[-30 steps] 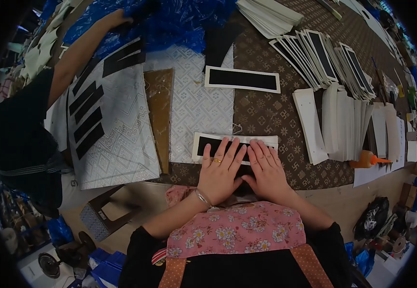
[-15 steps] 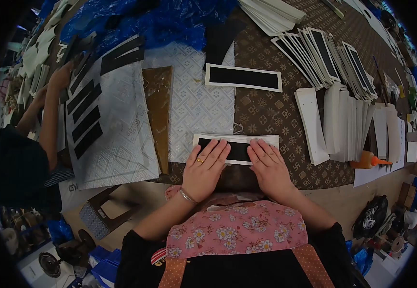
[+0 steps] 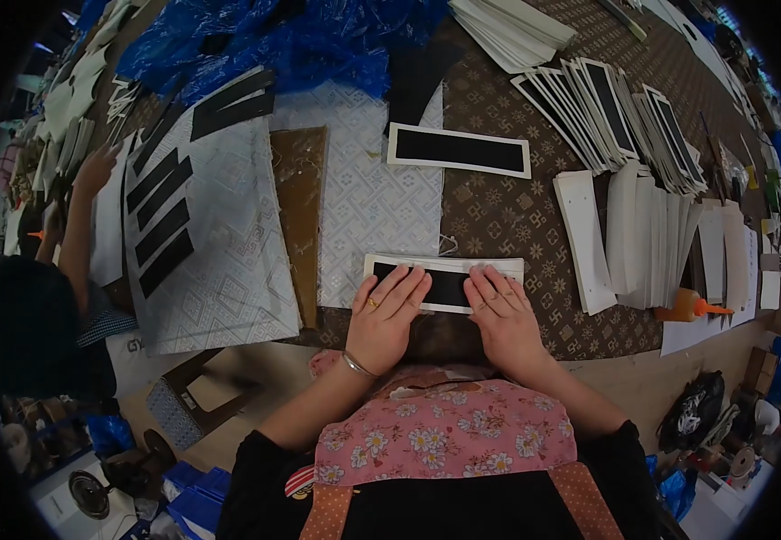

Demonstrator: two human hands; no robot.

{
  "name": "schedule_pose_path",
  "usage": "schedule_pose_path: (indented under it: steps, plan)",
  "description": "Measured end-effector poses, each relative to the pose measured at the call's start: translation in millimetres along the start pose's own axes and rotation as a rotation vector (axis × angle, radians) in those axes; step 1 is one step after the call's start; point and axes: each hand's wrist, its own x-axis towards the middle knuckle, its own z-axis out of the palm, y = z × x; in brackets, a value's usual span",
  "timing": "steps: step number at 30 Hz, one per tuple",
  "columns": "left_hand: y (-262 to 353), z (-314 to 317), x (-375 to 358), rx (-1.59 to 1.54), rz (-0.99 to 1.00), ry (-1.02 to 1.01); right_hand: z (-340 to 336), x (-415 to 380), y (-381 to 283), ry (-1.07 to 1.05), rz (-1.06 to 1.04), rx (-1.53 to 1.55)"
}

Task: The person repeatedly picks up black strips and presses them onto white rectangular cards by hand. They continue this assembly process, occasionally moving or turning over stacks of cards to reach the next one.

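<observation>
A white-edged rectangular panel with a black strip (image 3: 447,286) on it lies at the table's near edge, in front of my body. My left hand (image 3: 384,310) rests flat on its left end, fingers stretched out, a ring on one finger. On the right end lies my right hand (image 3: 502,310), its fingers straight and side by side. Between the two hands the middle of the black strip shows; both ends are partly covered. Just beyond is a second white panel with a black strip (image 3: 459,151), lying slightly tilted and touched by neither hand.
At the right stand stacks of white panels (image 3: 638,238), fanned black-strip panels (image 3: 579,112) and an orange glue bottle (image 3: 683,306). Leftward, black strips (image 3: 164,229) lie on a silvery patterned sheet (image 3: 228,261). A co-worker's hand (image 3: 95,171) is at far left; blue plastic (image 3: 273,45) lies behind.
The co-worker's hand has drawn back left and downward from the black strips, and an orange tip now shows by their other hand. My hands stay nearly still on the panel.
</observation>
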Motion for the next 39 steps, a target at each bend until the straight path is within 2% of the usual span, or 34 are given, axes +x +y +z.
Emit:
schedule_pose_path:
  steps: [4, 6, 7, 9, 11, 13, 14, 16, 22, 26, 27, 29, 31, 32, 34, 35, 37, 39]
  plan:
    - [-5, -5, 0, -0.046, 0.042, -0.026, -2, 0, 1, 0.008, 0.007, -0.015]
    - [-10, -8, -1, -0.282, -0.077, 0.117, -6, -1, 5, 0.003, -0.012, 0.145]
    - [-12, -9, 0, -0.285, -0.071, 0.113, -7, -2, 6, 0.007, -0.005, 0.145]
    - [-15, -10, 5, -0.350, -0.220, 0.234, -11, -4, 7, 0.176, 0.069, 0.198]
    - [-13, -13, 11, -0.383, -0.296, 0.295, -14, -2, 2, 0.153, 0.076, 0.133]
    - [-2, -18, 21, -0.022, -0.185, 0.096, -15, 4, -7, 0.131, 0.080, 0.065]
    - [2, -15, 22, -0.024, -0.184, 0.099, -15, 8, -12, 0.035, 0.027, 0.028]
    - [7, -9, 22, 0.185, 0.004, -0.128, -5, 10, -17, -0.105, -0.022, -0.020]
    - [-13, -29, 5, 0.165, -0.081, -0.204, -24, -3, 4, -0.042, 0.032, -0.082]
    - [-19, -37, -13, 0.121, -0.146, -0.182, -28, -12, 21, 0.031, 0.070, 0.018]
    - [-25, -40, -13, 0.138, -0.169, -0.163, -35, -6, 15, 0.077, 0.061, 0.081]
    - [-41, -48, -16, -0.087, -0.170, -0.107, -44, 0, 12, 0.094, 0.062, 0.157]
    - [-63, -67, -3, -0.089, -0.197, -0.057, -63, 14, 9, 0.162, 0.084, 0.225]
    - [-77, -77, 9, -0.091, -0.209, 0.034, -69, 25, 10, 0.163, 0.063, 0.225]
    - [-111, -88, 38, -0.054, -0.209, 0.181, -80, 48, 18, 0.372, 0.013, 0.226]
    - [-132, -88, 55, -0.014, -0.200, 0.235, -79, 55, 31, 0.382, -0.028, 0.173]
    - [-175, -80, 91, 0.111, -0.227, 0.235, -75, 78, 38, 0.389, -0.007, 0.094]
    - [-203, -80, 130, 0.230, -0.309, 0.125, -69, 88, 45, 0.374, 0.031, 0.063]
